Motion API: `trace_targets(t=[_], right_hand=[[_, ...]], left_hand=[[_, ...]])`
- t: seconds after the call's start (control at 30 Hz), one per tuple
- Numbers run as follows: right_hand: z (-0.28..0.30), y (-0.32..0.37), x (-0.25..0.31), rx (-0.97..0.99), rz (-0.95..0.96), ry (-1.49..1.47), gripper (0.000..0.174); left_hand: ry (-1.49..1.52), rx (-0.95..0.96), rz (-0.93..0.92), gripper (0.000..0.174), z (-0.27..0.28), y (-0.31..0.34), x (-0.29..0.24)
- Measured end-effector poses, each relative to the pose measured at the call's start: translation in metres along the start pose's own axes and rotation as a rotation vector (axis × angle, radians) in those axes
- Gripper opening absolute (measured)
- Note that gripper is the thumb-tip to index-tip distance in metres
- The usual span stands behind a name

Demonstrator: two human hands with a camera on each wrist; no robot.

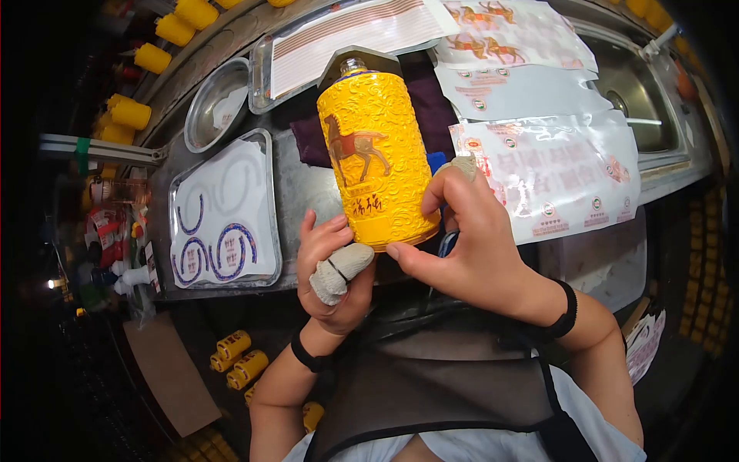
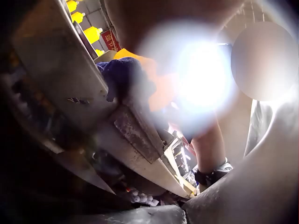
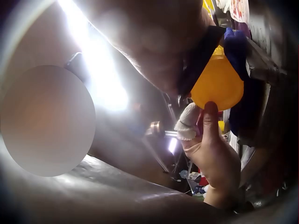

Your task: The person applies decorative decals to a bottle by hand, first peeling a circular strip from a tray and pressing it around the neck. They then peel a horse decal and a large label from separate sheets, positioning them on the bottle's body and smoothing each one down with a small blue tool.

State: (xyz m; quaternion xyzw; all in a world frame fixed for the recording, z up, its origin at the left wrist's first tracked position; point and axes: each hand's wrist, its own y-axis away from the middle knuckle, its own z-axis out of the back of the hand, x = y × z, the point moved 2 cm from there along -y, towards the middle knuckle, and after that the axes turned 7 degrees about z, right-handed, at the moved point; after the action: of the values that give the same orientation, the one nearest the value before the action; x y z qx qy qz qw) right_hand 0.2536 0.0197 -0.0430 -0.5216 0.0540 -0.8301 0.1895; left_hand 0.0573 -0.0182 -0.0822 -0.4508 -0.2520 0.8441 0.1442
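Observation:
A yellow embossed bottle [image 1: 377,154] with a horse picture and dark lettering lies tilted, its clear glass neck against a grey angled support [image 1: 331,68]. My left hand [image 1: 335,273] holds the bottle's lower left edge, a beige finger cover [image 1: 342,271] on one finger. In the right wrist view the left thumb [image 3: 211,123] presses the bottle's flat base [image 3: 219,86]. My right hand [image 1: 477,239] grips the lower right edge, thumb at the base rim and curled index finger at the side. It wears a finger cover too. Glare washes out much of the left wrist view.
Left of the bottle, a tray [image 1: 275,258] holds sheets with blue curved strips, near a metal bowl [image 1: 195,127]. Printed sticker sheets [image 1: 554,173] cover the right side before a sink [image 1: 654,92]. Dark purple cloth [image 1: 308,142] lies under the bottle. More yellow bottles [image 1: 248,368] stand below the bench.

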Motion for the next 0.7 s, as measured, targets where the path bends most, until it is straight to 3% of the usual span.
trace_targets(t=[0.27,0.47,0.63,0.7], right_hand=[[0.000,-0.001,-0.010,0.013,0.076,-0.062,0.042],[0.005,0.000,-0.013,0.030,-0.038,-0.267,0.036],[0.007,0.002,-0.017,0.093,-0.030,-0.242,0.036],[0.007,0.001,-0.017,0.087,-0.068,-0.282,0.034]], left_hand=[[-0.081,0.011,-0.085,0.041,-0.002,0.001,-0.002],[-0.151,0.038,-0.151,0.047,-0.002,-0.004,-0.008],[-0.149,0.017,-0.121,0.038,-0.004,-0.006,-0.012],[-0.190,0.043,-0.192,0.044,-0.004,-0.009,-0.014]])
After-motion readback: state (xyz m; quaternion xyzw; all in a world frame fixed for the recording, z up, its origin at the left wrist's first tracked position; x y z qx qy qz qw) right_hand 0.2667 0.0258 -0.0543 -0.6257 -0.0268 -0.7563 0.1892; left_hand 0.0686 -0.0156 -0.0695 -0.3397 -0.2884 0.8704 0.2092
